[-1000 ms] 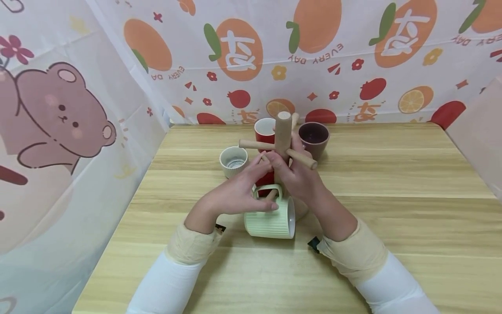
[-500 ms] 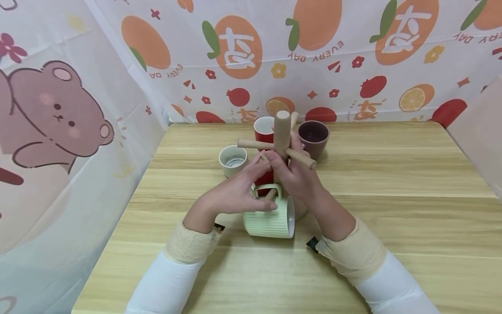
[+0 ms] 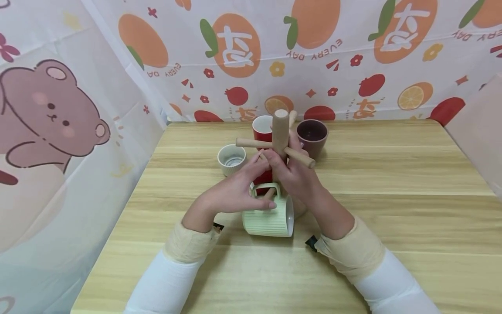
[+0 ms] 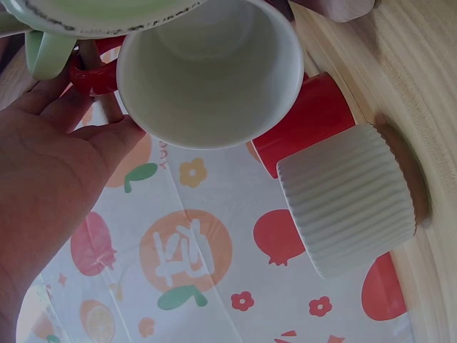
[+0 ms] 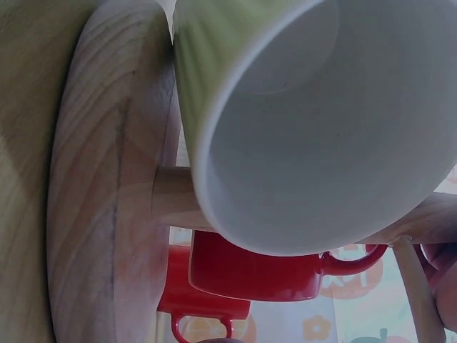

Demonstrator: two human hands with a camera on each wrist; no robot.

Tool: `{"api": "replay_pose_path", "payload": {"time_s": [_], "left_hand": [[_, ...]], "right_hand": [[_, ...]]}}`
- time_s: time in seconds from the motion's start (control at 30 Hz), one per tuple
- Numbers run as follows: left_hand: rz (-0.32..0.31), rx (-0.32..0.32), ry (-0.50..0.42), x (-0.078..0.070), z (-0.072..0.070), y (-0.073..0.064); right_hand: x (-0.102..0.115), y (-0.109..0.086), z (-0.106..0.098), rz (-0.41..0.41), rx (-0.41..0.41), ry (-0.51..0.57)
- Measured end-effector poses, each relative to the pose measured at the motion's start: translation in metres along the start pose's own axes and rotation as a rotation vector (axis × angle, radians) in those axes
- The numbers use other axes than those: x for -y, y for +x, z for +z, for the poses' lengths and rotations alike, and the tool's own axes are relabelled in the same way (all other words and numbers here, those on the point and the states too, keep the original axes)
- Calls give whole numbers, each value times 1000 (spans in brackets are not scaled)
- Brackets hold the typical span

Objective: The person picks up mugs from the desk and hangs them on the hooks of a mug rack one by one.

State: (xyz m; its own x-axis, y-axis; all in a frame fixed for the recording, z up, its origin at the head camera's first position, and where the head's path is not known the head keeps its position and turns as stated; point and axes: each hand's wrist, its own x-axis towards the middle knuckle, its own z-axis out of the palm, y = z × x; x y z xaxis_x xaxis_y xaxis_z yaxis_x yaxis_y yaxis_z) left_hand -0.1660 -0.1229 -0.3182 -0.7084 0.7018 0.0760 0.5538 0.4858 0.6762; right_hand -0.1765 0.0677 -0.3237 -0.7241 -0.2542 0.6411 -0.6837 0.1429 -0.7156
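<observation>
A wooden mug tree (image 3: 280,131) stands upright on the table, pegs reaching out around its post. My right hand (image 3: 298,179) grips the post just below the upper pegs. On a lower front peg hangs a pale green ribbed mug (image 3: 266,222) by its handle, lying sideways with its mouth to the right. A red mug (image 4: 207,78) with a white inside hangs behind it, its handle around another peg. My left hand (image 3: 231,192) spans the two hung mugs, fingertips at the peg end beside my right thumb, thumb stretched along the green mug. Its fingers are loosely bent.
Another red mug (image 3: 262,136) stands behind the tree. Left of it is a small cream ribbed cup (image 3: 232,160). A dark purple mug (image 3: 313,135) stands at the back right. A fruit-patterned curtain (image 3: 235,48) borders the table (image 3: 392,174) at the back.
Both hands and the mugs hold the same places. Only the head view has shifted slightly.
</observation>
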Motion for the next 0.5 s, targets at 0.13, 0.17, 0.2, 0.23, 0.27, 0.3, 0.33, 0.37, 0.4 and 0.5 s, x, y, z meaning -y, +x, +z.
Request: {"api": "replay_pose_path", "payload": {"time_s": [0.13, 0.17, 0.2, 0.23, 0.27, 0.3, 0.33, 0.37, 0.4, 0.5], "left_hand": [[-4, 0, -4, -1, -1, 0], [-5, -1, -2, -1, 0, 0], [-6, -1, 0, -1, 0, 0], [-9, 1, 2, -1, 0, 0], [-14, 3, 4, -1, 0, 1], [-20, 5, 5, -2, 0, 1], [-25, 10, 3, -1, 0, 1], [-31, 13, 1, -1, 0, 1], [-40, 17, -1, -1, 0, 1], [-61, 20, -9, -1, -1, 0]], "right_hand": [[1, 0, -1, 14, 9, -7], [2, 0, -2, 12, 14, -9], [2, 0, -3, 8, 19, -14], [2, 1, -5, -2, 23, -31], [2, 1, -7, -17, 29, -55], [2, 2, -10, -30, 38, -82], [3, 3, -12, -49, 46, -114], [3, 3, -15, -69, 56, -144], [2, 4, -17, -89, 66, -184], [1, 6, -24, -145, 100, -270]]}}
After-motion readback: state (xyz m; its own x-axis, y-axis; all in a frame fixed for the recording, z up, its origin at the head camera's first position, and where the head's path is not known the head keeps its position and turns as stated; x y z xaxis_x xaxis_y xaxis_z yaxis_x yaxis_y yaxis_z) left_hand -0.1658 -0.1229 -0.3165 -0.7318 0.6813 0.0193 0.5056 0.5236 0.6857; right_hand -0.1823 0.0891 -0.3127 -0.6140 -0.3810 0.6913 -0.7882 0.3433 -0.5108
